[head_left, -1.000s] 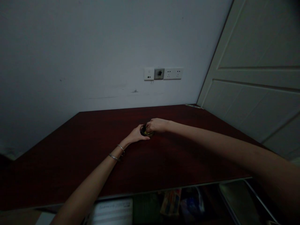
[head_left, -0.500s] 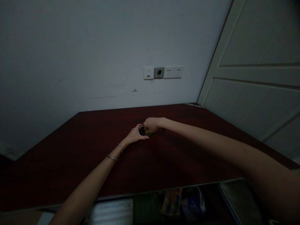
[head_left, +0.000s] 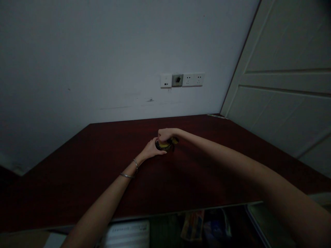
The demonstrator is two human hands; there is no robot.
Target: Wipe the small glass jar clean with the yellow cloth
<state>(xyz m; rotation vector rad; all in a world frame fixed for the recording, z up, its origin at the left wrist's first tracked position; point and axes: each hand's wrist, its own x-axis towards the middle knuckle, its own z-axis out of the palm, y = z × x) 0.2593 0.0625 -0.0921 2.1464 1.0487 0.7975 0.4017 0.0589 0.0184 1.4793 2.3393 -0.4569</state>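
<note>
A small round black and yellow object (head_left: pixel 165 145) sits on the dark red table (head_left: pixel 103 179), far out near the middle. My left hand (head_left: pixel 151 151) cups its left side, fingers curled against it; two thin bangles circle that wrist. My right hand (head_left: pixel 167 134) is closed over its top, and a yellow part sticks out to the right under the fingers. The dim light hides what the object is.
A white wall with a row of sockets (head_left: pixel 182 80) stands behind the table. A pale panelled door (head_left: pixel 284 86) closes off the right side. Below the table's near edge lie papers and packets (head_left: pixel 191 225).
My right hand has shifted slightly left and up over the object, and more yellow now shows beneath it. The left hand has stayed in place. The view has drifted a little.
</note>
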